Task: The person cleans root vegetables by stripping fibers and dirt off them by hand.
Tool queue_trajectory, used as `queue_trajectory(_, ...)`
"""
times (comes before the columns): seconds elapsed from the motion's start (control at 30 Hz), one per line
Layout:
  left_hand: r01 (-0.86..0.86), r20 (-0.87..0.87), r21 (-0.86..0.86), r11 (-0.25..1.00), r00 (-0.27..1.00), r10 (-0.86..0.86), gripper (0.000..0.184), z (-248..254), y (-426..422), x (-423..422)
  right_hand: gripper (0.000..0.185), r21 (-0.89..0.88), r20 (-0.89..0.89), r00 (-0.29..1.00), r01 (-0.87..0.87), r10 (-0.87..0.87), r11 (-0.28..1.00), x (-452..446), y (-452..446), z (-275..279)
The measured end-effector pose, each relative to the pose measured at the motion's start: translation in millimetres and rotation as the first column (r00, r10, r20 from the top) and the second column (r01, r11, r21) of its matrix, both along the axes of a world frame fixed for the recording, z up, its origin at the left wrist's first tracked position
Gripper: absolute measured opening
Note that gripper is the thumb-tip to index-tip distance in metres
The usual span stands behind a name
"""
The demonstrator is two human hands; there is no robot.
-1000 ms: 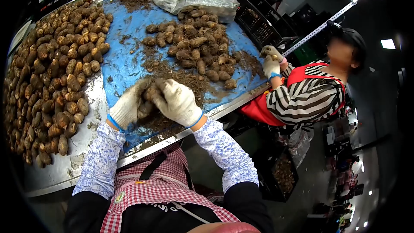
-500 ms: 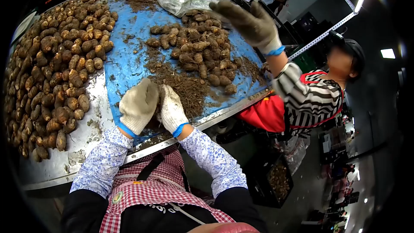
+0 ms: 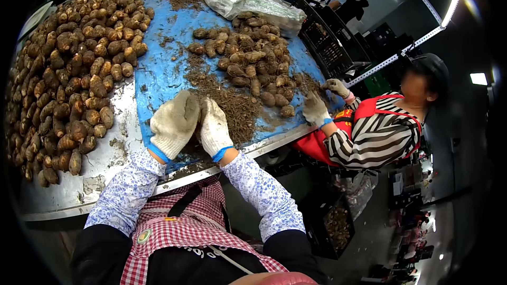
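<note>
My left hand (image 3: 176, 122), in a soiled white knit glove, is closed near the table's front edge. My right hand (image 3: 215, 125), gloved the same way, is closed against it. A dark sliver shows between them, but the gloves hide whatever they grip. Just beyond my hands lies a heap of brown root fibres (image 3: 237, 113) on a blue sheet (image 3: 163, 63). Farther back is a pile of hairy taro corms (image 3: 256, 55). To the left, a large pile of cleaner taro corms (image 3: 68, 84) covers much of the metal table (image 3: 113, 150).
A co-worker (image 3: 377, 132) in a striped top and red apron stands at the right edge, gloved hands by the table. A clear plastic bag (image 3: 248, 2) lies at the back. Black crates (image 3: 327, 34) stand beyond the table, and another crate (image 3: 335, 227) sits on the floor.
The co-worker's raised, moving hand has come down to the table's right edge. A blurred brown thing above the plastic bag is gone from there. My hands stay together in nearly the same place.
</note>
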State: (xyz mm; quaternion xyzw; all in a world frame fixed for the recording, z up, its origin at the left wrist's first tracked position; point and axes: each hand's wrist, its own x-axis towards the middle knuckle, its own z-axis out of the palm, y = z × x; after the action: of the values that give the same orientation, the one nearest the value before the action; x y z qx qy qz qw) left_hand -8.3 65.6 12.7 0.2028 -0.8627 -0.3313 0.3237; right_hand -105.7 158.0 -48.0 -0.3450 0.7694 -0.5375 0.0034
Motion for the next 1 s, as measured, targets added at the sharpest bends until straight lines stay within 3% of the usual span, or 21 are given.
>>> queue_trajectory(0.07, -0.022, 0.018, -0.063, 0.998, 1.0, 0.023, 0.03, 5, 1, 4, 0.023, 0.117, -0.121, 0.991, -0.034, 0.048, 0.993, -4, 1, -13)
queue_trajectory(0.1, -0.091, -0.16, 0.007, 0.996, 0.983, 0.091, 0.026, -26, -2, -5, 0.026, 0.153, -0.178, 0.982, -0.033, 0.06, 0.988, -1, 1, -12)
queue_trajectory(0.13, 0.189, -0.446, 0.384, 0.904, 0.895, 0.003, 0.025, -49, -2, -18, 0.028, 0.143, -0.222, 0.974, -0.01, 0.042, 0.99, 8, 3, 10)
queue_trajectory(0.17, 0.508, -0.692, 0.589, 0.628, 0.718, 0.068, 0.024, -69, -2, -31, 0.031, 0.135, -0.257, 0.966, 0.007, 0.028, 0.991, 15, 7, 33)
queue_trajectory(0.23, 0.557, -0.596, 0.765, 0.324, 0.802, 0.028, 0.025, -28, -2, -11, 0.035, 0.139, -0.482, 0.876, 0.057, 0.017, 0.989, 1, 16, 33)
queue_trajectory(0.27, 0.286, -0.233, 0.856, 0.431, 0.957, -0.173, 0.027, 23, -1, 7, 0.036, 0.13, -0.568, 0.822, 0.051, 0.032, 0.99, -9, 21, 29)
queue_trajectory(0.3, 0.355, -0.306, 0.843, 0.403, 0.934, -0.184, 0.029, 10, -4, 1, 0.036, 0.119, -0.649, 0.759, 0.048, 0.042, 0.992, -19, 26, 24)
queue_trajectory(0.37, 0.445, -0.329, 0.598, 0.667, 0.895, -0.302, 0.032, -1, -10, 4, 0.038, 0.07, -0.239, 0.959, -0.139, 0.152, 0.988, -12, 35, 53)
queue_trajectory(0.4, 0.451, -0.337, 0.326, 0.831, 0.876, -0.344, 0.033, -14, -13, 0, 0.04, -0.014, 0.199, 0.947, -0.257, 0.254, 0.966, -4, 35, 76)
queue_trajectory(0.43, 0.518, -0.416, 0.559, 0.647, 0.85, -0.322, 0.033, -11, -14, -1, 0.037, -0.045, 0.196, 0.948, -0.248, 0.252, 0.968, -3, 34, 76)
queue_trajectory(0.5, 0.568, -0.539, 0.815, 0.11, 0.815, -0.212, 0.034, 0, -14, -4, 0.036, -0.112, 0.189, 0.951, -0.227, 0.245, 0.967, -2, 30, 74)
queue_trajectory(0.53, 0.569, -0.531, 0.812, 0.129, 0.812, -0.242, 0.035, 5, -13, -3, 0.036, -0.148, 0.185, 0.953, -0.214, 0.24, 0.966, -1, 28, 74)
queue_trajectory(0.57, 0.57, -0.521, 0.809, 0.147, 0.809, -0.27, 0.036, 8, -12, -1, 0.033, -0.137, 0.004, 0.981, -0.19, 0.193, 0.972, -3, 33, 76)
queue_trajectory(0.6, 0.572, -0.513, 0.804, 0.163, 0.806, -0.296, 0.037, 10, -11, 0, 0.03, -0.137, -0.05, 0.984, -0.178, 0.173, 0.974, -2, 33, 77)
queue_trajectory(0.7, 0.595, -0.569, 0.803, 0.018, 0.775, -0.276, 0.042, -2, -13, -4, 0.022, -0.098, -0.162, 0.978, -0.151, 0.134, 0.984, 5, 36, 86)
queue_trajectory(0.8, 0.592, -0.625, 0.779, -0.207, 0.761, -0.173, 0.04, -14, -16, -9, 0.018, 0.066, -0.465, 0.863, -0.189, 0.198, 0.98, 10, 35, 90)
queue_trajectory(0.83, 0.584, -0.636, 0.757, -0.293, 0.762, -0.125, 0.04, -16, -17, -9, 0.017, 0.061, -0.393, 0.88, -0.264, 0.266, 0.963, 11, 35, 93)
queue_trajectory(0.93, 0.608, -0.608, 0.793, -0.037, 0.785, -0.118, 0.036, -3, -19, -4, 0.016, 0.316, -0.088, 0.944, -0.277, 0.319, 0.907, -4, 47, 79)
queue_trajectory(0.97, 0.743, -0.789, 0.611, -0.273, 0.6, -0.134, 0.035, -21, -34, -8, 0.011, 0.284, 0.262, 0.947, -0.26, 0.186, 0.923, -8, 45, 76)
queue_trajectory(1.0, 0.706, -0.712, 0.701, -0.102, 0.681, -0.173, 0.035, -14, -30, -5, 0.013, 0.359, 0.127, 0.971, -0.237, 0.205, 0.903, -18, 49, 74)
